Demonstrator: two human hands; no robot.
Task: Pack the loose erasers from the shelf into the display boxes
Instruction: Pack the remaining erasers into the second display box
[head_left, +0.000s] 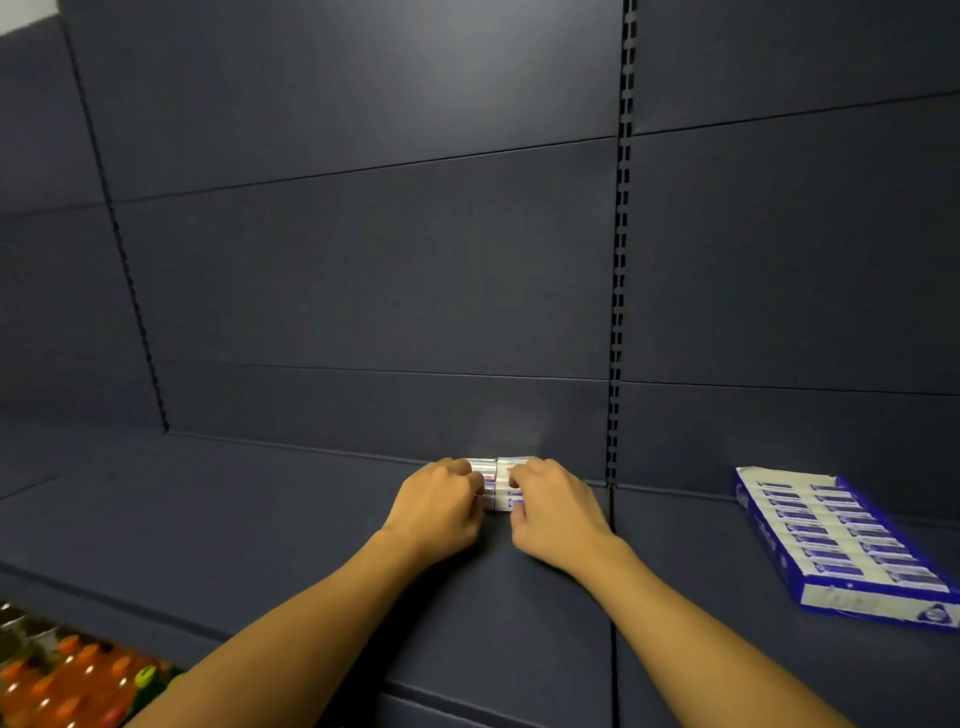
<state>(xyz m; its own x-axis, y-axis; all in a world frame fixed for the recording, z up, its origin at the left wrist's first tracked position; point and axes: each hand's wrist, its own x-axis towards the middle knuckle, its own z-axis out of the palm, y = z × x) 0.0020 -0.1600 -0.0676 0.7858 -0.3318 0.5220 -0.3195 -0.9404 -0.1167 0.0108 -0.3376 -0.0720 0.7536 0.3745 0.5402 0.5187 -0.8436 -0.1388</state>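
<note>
A: Nearest are the bottles (67, 680), below the shelf (260, 519).

B: Further back, the left hand (436, 512) and right hand (553, 512) grip the erasers (496, 486) by the back wall.

A: They should squeeze evenly and lift together toward the box (841, 545), well apart to the right.

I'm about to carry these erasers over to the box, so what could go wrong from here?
1. The left hand and right hand squeeze a row of loose erasers between them; lifted that way, the middle ones could buckle out and drop.
2. The display box lies well off to the right and already looks full, so they may not fit.
</note>
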